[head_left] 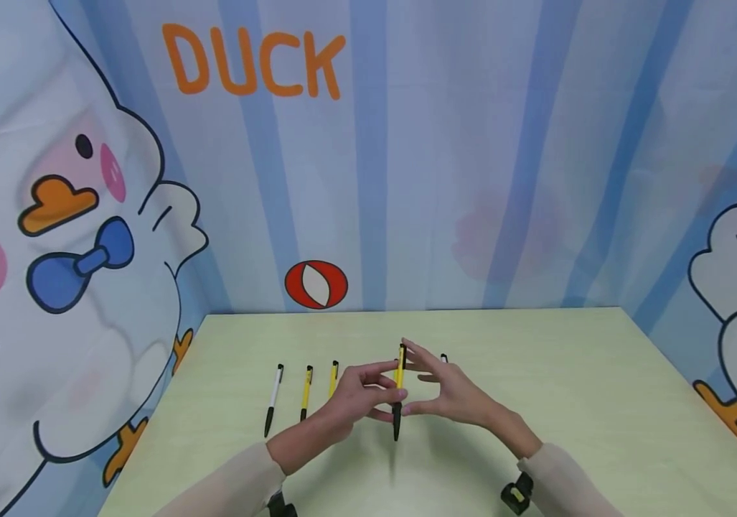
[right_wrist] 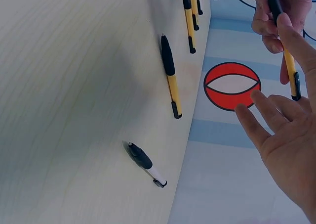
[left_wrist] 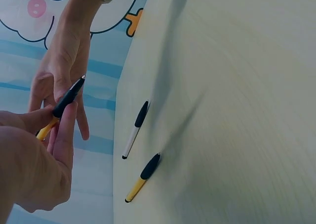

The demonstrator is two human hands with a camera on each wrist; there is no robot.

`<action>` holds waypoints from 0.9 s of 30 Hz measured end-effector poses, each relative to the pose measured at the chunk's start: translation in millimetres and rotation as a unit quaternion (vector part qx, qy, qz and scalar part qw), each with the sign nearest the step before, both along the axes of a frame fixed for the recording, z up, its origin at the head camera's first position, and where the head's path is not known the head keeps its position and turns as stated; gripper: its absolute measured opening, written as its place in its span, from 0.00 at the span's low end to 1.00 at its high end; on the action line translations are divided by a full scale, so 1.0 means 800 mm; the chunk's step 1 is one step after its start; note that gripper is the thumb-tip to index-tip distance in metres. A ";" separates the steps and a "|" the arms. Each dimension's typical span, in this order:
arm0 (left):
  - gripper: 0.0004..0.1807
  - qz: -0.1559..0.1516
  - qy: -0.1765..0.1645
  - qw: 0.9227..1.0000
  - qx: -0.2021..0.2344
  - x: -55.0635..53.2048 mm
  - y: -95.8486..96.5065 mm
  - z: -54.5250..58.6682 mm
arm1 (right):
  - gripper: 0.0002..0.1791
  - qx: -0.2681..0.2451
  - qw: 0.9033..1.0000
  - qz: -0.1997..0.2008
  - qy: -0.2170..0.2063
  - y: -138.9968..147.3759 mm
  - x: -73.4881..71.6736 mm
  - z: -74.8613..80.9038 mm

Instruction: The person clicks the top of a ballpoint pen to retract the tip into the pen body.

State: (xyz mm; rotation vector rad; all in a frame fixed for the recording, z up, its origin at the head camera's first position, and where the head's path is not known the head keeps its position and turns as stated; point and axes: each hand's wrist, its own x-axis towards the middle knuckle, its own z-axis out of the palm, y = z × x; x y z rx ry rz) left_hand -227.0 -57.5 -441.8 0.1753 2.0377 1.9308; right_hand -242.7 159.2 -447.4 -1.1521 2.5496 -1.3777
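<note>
the pen [head_left: 400, 373] looks plastic, the table [head_left: 588, 409] wood-grained, the backdrop [head_left: 433, 179] matt cloth.

Several pens [head_left: 274, 399] on pale table [head_left: 633, 409]

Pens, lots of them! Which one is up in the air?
The yellow-and-black pen that the left hand pinches. It's held up off the table, while the other pens in view lie on it.

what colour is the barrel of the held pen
Yellow; the held pen's barrel shows best in the right wrist view.
</note>
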 end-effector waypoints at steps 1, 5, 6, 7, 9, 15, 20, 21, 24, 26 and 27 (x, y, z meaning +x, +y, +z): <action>0.31 -0.002 0.000 1.000 0.003 0.001 0.001 0.000 | 0.57 -0.003 1.000 0.000 -0.002 -0.001 0.000 0.001; 0.31 -0.006 -0.003 1.000 0.015 0.002 0.003 0.003 | 0.55 -0.014 1.000 -0.005 -0.008 -0.001 0.002 0.003; 0.30 -0.007 -0.003 1.000 0.016 0.002 0.004 0.004 | 0.55 -0.018 1.000 -0.006 -0.009 -0.001 0.003 0.004; 0.30 -0.007 -0.003 1.000 0.017 0.002 0.004 0.005 | 0.54 -0.019 1.000 -0.007 -0.012 -0.001 0.003 0.005; 0.30 -0.006 -0.005 1.000 0.016 0.002 0.005 0.007 | 0.53 -0.019 1.000 -0.008 -0.012 0.000 0.003 0.007; 0.30 -0.006 -0.022 1.000 0.012 0.003 0.004 -0.004 | 0.53 0.030 0.999 -0.005 -0.013 0.004 -0.001 0.005; 0.30 -0.003 -0.022 1.000 -0.011 0.003 -0.003 -0.012 | 0.56 0.055 0.998 0.004 -0.024 0.009 -0.007 -0.006; 0.30 0.000 -0.021 1.000 -0.014 0.002 -0.004 -0.012 | 0.55 0.053 0.998 0.004 -0.025 0.010 -0.008 -0.008; 0.31 0.008 -0.021 1.000 -0.017 -0.001 -0.011 -0.011 | 0.52 0.051 0.998 -0.009 -0.022 0.016 -0.010 -0.014; 0.32 0.015 -0.023 0.999 -0.019 -0.003 -0.016 -0.012 | 0.47 0.050 0.998 -0.018 -0.022 0.020 -0.011 -0.017; 0.32 0.019 -0.025 0.999 -0.020 -0.004 -0.019 -0.012 | 0.45 0.051 0.998 -0.022 -0.024 0.022 -0.011 -0.018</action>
